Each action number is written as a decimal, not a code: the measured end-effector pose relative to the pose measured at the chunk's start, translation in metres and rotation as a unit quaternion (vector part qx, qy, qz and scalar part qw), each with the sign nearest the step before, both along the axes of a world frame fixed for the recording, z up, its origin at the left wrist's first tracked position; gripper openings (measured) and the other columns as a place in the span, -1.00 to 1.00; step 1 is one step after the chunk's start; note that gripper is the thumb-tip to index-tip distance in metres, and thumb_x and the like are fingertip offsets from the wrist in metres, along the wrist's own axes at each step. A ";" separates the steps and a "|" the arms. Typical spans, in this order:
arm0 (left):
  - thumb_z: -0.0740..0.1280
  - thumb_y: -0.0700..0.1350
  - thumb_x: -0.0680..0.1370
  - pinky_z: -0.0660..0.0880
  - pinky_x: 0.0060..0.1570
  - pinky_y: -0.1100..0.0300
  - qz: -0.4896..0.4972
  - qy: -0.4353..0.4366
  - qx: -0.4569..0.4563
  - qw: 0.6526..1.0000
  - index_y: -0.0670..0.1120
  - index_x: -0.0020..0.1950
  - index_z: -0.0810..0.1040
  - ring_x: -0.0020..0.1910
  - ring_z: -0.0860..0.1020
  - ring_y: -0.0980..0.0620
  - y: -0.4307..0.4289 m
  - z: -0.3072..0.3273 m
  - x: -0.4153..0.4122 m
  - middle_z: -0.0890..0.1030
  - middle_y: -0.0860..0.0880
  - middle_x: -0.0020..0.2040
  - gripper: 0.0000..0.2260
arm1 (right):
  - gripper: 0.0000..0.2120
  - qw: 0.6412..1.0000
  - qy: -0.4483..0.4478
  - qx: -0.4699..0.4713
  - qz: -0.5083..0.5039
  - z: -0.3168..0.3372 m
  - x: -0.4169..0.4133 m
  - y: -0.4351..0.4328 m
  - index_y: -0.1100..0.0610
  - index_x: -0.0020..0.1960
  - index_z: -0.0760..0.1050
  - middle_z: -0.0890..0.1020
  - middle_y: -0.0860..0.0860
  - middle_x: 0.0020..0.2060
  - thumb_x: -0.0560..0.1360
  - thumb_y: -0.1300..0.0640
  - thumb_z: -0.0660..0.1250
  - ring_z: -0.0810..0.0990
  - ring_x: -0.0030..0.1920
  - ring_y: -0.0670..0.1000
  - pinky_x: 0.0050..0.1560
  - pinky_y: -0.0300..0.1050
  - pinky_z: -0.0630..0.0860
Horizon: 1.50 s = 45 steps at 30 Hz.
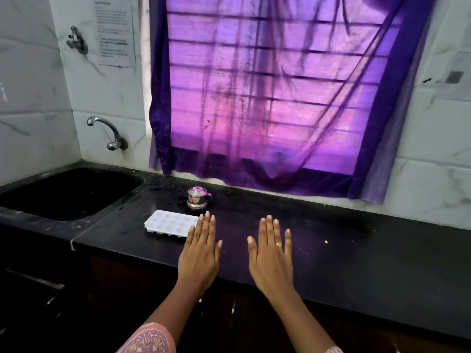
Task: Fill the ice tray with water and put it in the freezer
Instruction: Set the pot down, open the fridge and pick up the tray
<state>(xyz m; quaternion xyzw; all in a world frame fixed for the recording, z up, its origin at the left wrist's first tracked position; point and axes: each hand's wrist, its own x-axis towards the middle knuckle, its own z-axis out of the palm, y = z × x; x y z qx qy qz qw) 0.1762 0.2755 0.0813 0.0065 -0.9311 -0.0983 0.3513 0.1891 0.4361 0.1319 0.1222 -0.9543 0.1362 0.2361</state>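
A white ice tray [168, 223] lies flat on the black counter [331, 240], its cells facing up. My left hand [200, 253] hovers palm down just right of the tray, its fingertips overlapping the tray's right end. My right hand [271, 256], with a gold ring, is held flat over the counter further right. Both hands are empty with fingers straight. A metal tap [105, 131] juts from the wall above a black sink [68, 192] at the left.
A small steel lidded pot [197, 197] stands just behind the tray. A purple curtain [267, 98] hangs over the window down to the counter's back edge. Dark cabinet fronts run below the counter. A paper notice and a wall hook are above the tap.
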 end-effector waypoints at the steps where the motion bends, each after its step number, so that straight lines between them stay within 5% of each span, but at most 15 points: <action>1: -0.21 0.07 0.63 -0.09 0.42 0.16 0.001 0.006 0.001 1.000 -0.22 0.46 0.20 0.50 -0.18 0.13 -0.003 0.000 -0.011 0.27 -0.15 0.46 -0.46 | -0.06 1.000 0.005 -0.002 0.001 0.000 -0.012 -0.003 0.16 0.50 -0.17 -0.09 0.04 0.53 0.28 -0.29 -0.68 -0.28 0.43 -0.08 0.41 -0.05 -0.43; 6: -0.21 0.06 0.63 -0.09 0.42 0.18 0.003 0.029 0.000 1.000 -0.22 0.45 0.18 0.50 -0.16 0.14 -0.022 0.006 -0.069 0.26 -0.13 0.46 -0.48 | -0.04 1.000 0.008 0.013 0.000 -0.007 -0.076 -0.021 0.18 0.50 -0.07 -0.03 0.04 0.51 0.30 -0.25 -0.69 -0.06 0.52 0.00 0.35 -0.09 -0.47; 9: -0.16 0.04 0.62 -0.07 0.42 0.16 0.011 0.027 -0.002 1.000 -0.23 0.45 0.18 0.50 -0.16 0.13 -0.037 0.011 -0.105 0.27 -0.14 0.45 -0.49 | -0.27 0.999 -0.036 0.029 -0.021 -0.008 -0.114 -0.034 0.24 0.36 0.34 0.42 0.11 0.36 0.55 -0.14 -0.37 0.39 0.37 0.06 0.41 -0.03 -0.20; 11: -0.18 0.05 0.63 -0.06 0.42 0.15 0.017 0.028 -0.005 0.999 -0.25 0.44 0.23 0.51 -0.15 0.11 -0.048 0.014 -0.129 0.30 -0.17 0.44 -0.47 | -0.33 0.999 -0.040 0.022 -0.013 -0.009 -0.143 -0.043 0.24 0.30 0.42 0.52 0.11 0.28 0.58 -0.10 -0.29 0.48 0.30 0.07 0.40 -0.03 -0.14; 19: -0.21 0.01 0.63 -0.03 0.43 0.13 0.053 -0.001 -0.029 0.998 -0.26 0.43 0.25 0.51 -0.14 0.09 -0.086 0.026 -0.205 0.27 -0.16 0.45 -0.47 | -0.32 1.000 -0.014 0.011 -0.002 -0.007 -0.236 -0.075 0.25 0.29 0.43 0.53 0.13 0.27 0.58 -0.10 -0.29 0.48 0.30 0.09 0.40 -0.02 -0.15; 29: 0.00 0.07 0.57 -0.12 0.44 -0.07 0.104 -0.090 -0.048 0.989 -0.15 0.47 0.22 0.52 -0.08 0.04 -0.144 -0.011 -0.242 0.23 -0.09 0.48 -0.48 | -0.32 0.997 -0.076 -0.008 0.000 -0.038 -0.287 -0.111 0.26 0.31 0.40 0.50 0.14 0.29 0.59 -0.10 -0.30 0.47 0.31 0.10 0.40 -0.04 -0.18; 33: -0.11 0.15 0.60 -0.10 0.43 -0.10 0.093 -0.124 -0.031 0.987 -0.07 0.49 0.18 0.51 -0.02 0.03 -0.176 -0.039 -0.232 0.21 -0.05 0.49 -0.47 | -0.35 0.995 -0.093 -0.025 -0.024 -0.060 -0.285 -0.122 0.24 0.31 0.40 0.51 0.12 0.28 0.59 -0.10 -0.28 0.48 0.30 0.10 0.41 -0.07 -0.18; 37: -0.19 0.22 0.59 -0.10 0.40 -0.10 0.103 -0.195 0.018 0.975 -0.04 0.51 0.07 0.51 -0.10 0.10 -0.229 -0.073 -0.226 0.35 -0.06 0.43 -0.43 | -0.43 0.992 -0.115 -0.022 -0.040 -0.094 -0.271 -0.145 0.18 0.29 0.43 0.58 0.08 0.21 0.59 -0.08 -0.20 0.57 0.20 0.07 0.39 -0.08 0.07; 40: -0.34 0.34 0.43 -0.17 0.39 -0.22 0.140 -0.257 0.078 0.953 0.05 0.50 -0.26 0.51 -0.06 0.07 -0.253 -0.088 -0.221 0.22 0.01 0.49 -0.31 | -0.47 0.983 -0.175 -0.036 -0.046 -0.115 -0.259 -0.156 0.15 0.18 0.53 0.66 0.07 0.07 0.54 -0.08 -0.09 0.68 -0.01 0.09 -0.08 0.01 0.59; 42: -0.35 0.33 0.36 -0.24 0.39 -0.20 0.144 -0.315 0.120 0.930 0.07 0.44 -0.39 0.52 -0.09 0.07 -0.264 -0.092 -0.213 0.08 0.07 0.52 -0.30 | -0.48 0.977 -0.197 -0.049 -0.059 -0.132 -0.254 -0.164 0.23 0.12 0.55 0.68 0.15 -0.02 0.40 -0.07 0.06 0.69 -0.18 0.17 -0.34 0.02 0.60; 45: -0.29 0.35 0.34 -0.17 0.43 -0.07 0.125 -0.328 0.178 0.919 0.05 0.43 -0.37 0.51 0.00 0.06 -0.270 -0.100 -0.206 0.08 0.02 0.53 -0.27 | -0.45 0.968 -0.222 -0.093 -0.071 -0.146 -0.250 -0.175 0.34 0.07 0.56 0.66 0.26 -0.10 0.42 -0.07 0.06 0.66 -0.31 0.24 -0.40 0.04 0.58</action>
